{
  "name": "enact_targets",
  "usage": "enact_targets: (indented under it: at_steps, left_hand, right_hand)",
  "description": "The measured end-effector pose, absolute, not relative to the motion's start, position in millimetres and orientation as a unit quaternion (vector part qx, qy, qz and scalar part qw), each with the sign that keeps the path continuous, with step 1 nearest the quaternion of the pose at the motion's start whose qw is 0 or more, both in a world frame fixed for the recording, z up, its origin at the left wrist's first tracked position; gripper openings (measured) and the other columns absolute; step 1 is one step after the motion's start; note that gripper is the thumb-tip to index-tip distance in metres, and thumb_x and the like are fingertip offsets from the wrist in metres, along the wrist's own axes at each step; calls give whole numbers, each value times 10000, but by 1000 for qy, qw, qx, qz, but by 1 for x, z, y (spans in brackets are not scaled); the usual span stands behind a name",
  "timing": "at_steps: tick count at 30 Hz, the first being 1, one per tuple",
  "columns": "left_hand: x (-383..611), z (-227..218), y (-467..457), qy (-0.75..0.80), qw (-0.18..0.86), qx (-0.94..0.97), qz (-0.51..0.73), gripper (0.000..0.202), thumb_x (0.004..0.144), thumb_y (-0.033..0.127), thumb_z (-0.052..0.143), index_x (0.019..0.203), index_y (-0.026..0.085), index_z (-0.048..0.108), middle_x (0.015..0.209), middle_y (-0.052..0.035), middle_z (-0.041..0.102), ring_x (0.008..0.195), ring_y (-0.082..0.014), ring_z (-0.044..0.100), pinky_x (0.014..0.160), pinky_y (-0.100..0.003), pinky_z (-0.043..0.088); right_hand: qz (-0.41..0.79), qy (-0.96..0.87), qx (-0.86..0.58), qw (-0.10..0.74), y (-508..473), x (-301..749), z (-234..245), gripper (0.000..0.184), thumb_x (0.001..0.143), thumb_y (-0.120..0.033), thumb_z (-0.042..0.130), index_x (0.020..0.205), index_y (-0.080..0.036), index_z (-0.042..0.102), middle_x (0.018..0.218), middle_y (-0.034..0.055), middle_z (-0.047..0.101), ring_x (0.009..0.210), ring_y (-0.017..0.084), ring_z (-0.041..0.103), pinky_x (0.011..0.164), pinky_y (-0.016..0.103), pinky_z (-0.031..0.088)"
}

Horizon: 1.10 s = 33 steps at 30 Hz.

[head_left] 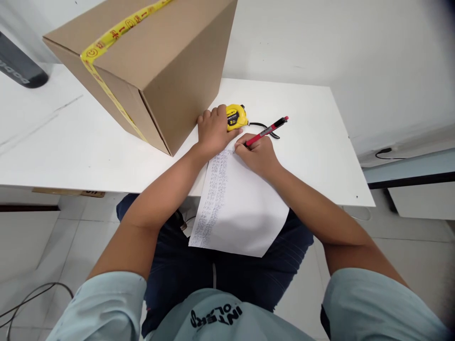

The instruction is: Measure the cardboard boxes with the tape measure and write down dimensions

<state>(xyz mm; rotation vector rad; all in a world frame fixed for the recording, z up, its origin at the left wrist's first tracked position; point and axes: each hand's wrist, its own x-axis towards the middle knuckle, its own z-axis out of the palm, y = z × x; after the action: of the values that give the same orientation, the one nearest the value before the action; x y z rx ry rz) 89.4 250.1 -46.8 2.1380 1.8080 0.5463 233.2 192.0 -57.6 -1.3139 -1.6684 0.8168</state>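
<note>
- Nearest the camera: pale blue shirt (213, 317) and dark trousers (185, 265) of the seated person; both forearms reach forward to the table.
- Floor, lower left: 1 thin cable (21, 303) lies on the tiles.
- 1 sheet of paper (245, 213) lies over the near edge of the white table (320, 156). Its near half hangs off above the lap and its far end is on the tabletop. A column of small handwriting runs along its left margin; the text is too small to read.
- Right hand (259, 154): closed in a writing grip around the red pen (267, 131). The hand rests on the far end of the sheet. The pen tip is hidden at the fingers, near the top of the written column, and the black cap end points away to the right.
- Left hand (213, 130): knuckles up, fingers curled, resting at the far left corner of the sheet. It touches the left side of the tape measure; I cannot tell whether it grips it.
- Tape measure (237, 116): yellow case, marked 3, on the table just beyond the 2 hands. A black strap (263, 126) trails right from it, passing under the pen.
- Cardboard box (159, 61): large, closed, on the table just left of the left hand, with its near corner toward the table edge. Yellow tape (117, 31) runs over the top and down the left face.
- Far left: dark cylinder (19, 68) on the table, partly cut off.
</note>
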Motion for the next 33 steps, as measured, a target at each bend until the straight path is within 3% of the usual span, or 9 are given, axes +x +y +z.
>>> enact_targets:
  at_steps: [8, 14, 26, 31, 33]
  left_hand:
    - [89, -49, 250, 624, 136, 744, 197, 573, 889, 547, 732, 1332, 254, 519, 1363, -129, 636, 1336, -394, 517, 1144, -513, 380]
    - [90, -48, 250, 626, 137, 742, 196, 563, 887, 542, 741, 1331, 262, 540, 1367, -134, 636, 1376, -408, 504, 1154, -516, 378]
    - [90, -49, 251, 621, 146, 741, 208, 586, 870, 518, 767, 1342, 254, 540, 1365, -143, 637, 1418, -420, 474, 1182, -529, 353]
    - [89, -51, 253, 615, 159, 740, 220, 591, 867, 567, 763, 1337, 283, 544, 1377, -133, 633, 1478, -437, 414, 1202, -542, 318]
    - [89, -52, 253, 616, 167, 738, 222, 607, 863, 593, 759, 1339, 284, 542, 1389, -141, 626, 1500, -443, 390, 1213, -542, 304]
  right_hand:
    - [344, -655, -531, 413, 193, 233, -53, 151, 723, -133, 586, 589, -204, 589, 532, -50, 511, 508, 92, 383, 513, 280, 314]
    - [334, -643, -551, 414, 192, 232, -52, 200, 732, -100, 578, 564, -207, 558, 497, -61, 453, 499, 91, 364, 506, 272, 289]
    - [325, -654, -541, 418, 196, 234, -59, 174, 751, -115, 603, 610, -213, 576, 536, -58, 481, 507, 95, 386, 515, 271, 321]
    - [269, -679, -543, 414, 199, 236, -66, 217, 788, -154, 624, 605, -222, 531, 537, -56, 448, 503, 100, 369, 529, 283, 345]
    - [224, -699, -529, 425, 203, 242, -69, 174, 839, -215, 627, 673, -231, 577, 603, -34, 533, 540, 127, 449, 565, 305, 413]
